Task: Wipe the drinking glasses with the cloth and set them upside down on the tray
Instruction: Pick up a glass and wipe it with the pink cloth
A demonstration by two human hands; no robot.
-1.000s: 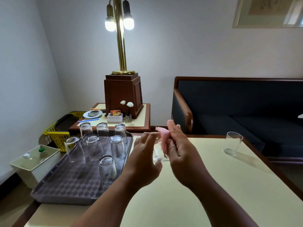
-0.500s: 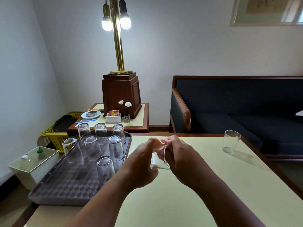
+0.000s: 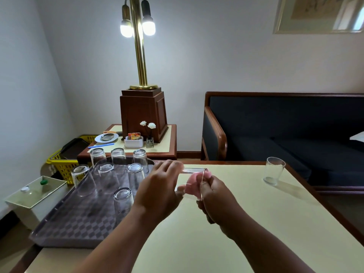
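Note:
My left hand (image 3: 157, 192) grips a clear drinking glass (image 3: 194, 171) held on its side above the cream table, its mouth facing right. My right hand (image 3: 216, 198) pinches a pink cloth (image 3: 192, 183) that sits inside the glass at its mouth. On the left a purple checked tray (image 3: 78, 221) carries several glasses standing upside down (image 3: 136, 174). Another glass (image 3: 273, 171) stands upright, alone, near the table's far right corner.
Behind the tray stands a side table (image 3: 169, 142) with a brass lamp on a wooden base (image 3: 143, 113), a plate and a small vase. A dark sofa (image 3: 285, 131) runs along the right. A yellow basket (image 3: 65, 166) and a lidded white bin (image 3: 33, 196) sit at left.
My right hand has come down from above the glass and pushed the pink cloth into its mouth. The glass now lies on its side between both hands.

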